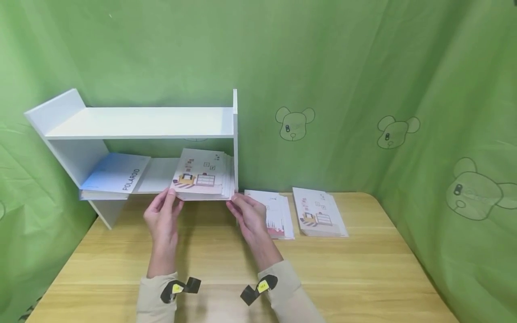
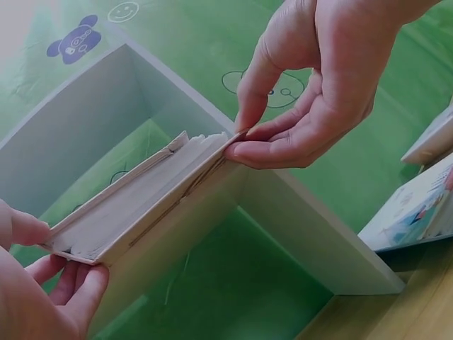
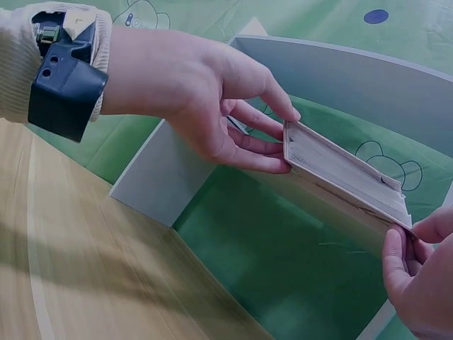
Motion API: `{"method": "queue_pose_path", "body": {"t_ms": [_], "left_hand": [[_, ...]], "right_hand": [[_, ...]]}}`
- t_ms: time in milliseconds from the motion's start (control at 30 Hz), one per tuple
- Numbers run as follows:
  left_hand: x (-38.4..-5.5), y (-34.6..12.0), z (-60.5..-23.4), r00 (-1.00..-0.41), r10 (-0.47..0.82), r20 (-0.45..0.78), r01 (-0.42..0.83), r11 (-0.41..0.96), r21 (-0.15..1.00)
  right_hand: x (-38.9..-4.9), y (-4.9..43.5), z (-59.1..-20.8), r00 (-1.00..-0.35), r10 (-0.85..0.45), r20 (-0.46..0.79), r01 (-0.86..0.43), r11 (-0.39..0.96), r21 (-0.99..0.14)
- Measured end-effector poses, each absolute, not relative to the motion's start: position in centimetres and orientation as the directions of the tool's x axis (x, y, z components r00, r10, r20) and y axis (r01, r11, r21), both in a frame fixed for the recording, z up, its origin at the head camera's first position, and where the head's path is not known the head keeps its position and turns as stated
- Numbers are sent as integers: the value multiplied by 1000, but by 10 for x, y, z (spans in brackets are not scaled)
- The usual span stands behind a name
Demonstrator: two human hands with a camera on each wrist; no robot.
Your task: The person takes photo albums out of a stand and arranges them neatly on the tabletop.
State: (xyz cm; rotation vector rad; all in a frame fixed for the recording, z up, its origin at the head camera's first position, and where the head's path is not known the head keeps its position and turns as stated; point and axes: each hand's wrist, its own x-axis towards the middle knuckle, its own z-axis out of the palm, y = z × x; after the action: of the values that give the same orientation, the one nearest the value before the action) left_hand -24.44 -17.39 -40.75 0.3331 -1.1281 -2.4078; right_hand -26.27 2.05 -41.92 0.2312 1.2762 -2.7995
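Note:
A thick white book (image 1: 198, 175) with a cartoon vehicle on its cover lies at the right end of the lower shelf, against the side panel. My left hand (image 1: 162, 220) pinches its near left corner between thumb and fingers. At the near right corner, my right hand (image 1: 251, 217) pinches the book's edge. The book's page block (image 2: 134, 202) faces the left wrist camera between two hard covers. From the right wrist, the same book (image 3: 347, 173) spans the gap between both hands.
The white shelf unit (image 1: 141, 123) stands at the back left. A blue book marked POLAROID (image 1: 115, 172) lies on its lower shelf, left. On the wooden table (image 1: 343, 273) to the right lie a pink-edged book (image 1: 274, 215) and another cartoon book (image 1: 317, 213). Green curtain hangs behind.

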Motion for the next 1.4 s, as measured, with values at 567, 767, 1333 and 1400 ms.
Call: {"method": "queue_pose_path", "body": {"t_ms": [567,767,1333,1400], "left_hand": [[-235,-188,-407,-922,-386,-23,205,-539,817],[-233,-193,-407,-935,-354,-25,181,-538,823],[-224,-198,-407,-954,-300,-14,158,-542,825],[-222,-199,-406,-954,-300,-19,154,-541,827]], "right_hand": [[-257,21,-420,-988,-14,-156,130,-629,-767],[-254,23,-420,-988,-45,-151,146,-610,-779],[-254,31,-415,-986,-137,-97,160,-588,-793],[-254,32,-415,-985,-146,-91,160,-586,-794]]}}
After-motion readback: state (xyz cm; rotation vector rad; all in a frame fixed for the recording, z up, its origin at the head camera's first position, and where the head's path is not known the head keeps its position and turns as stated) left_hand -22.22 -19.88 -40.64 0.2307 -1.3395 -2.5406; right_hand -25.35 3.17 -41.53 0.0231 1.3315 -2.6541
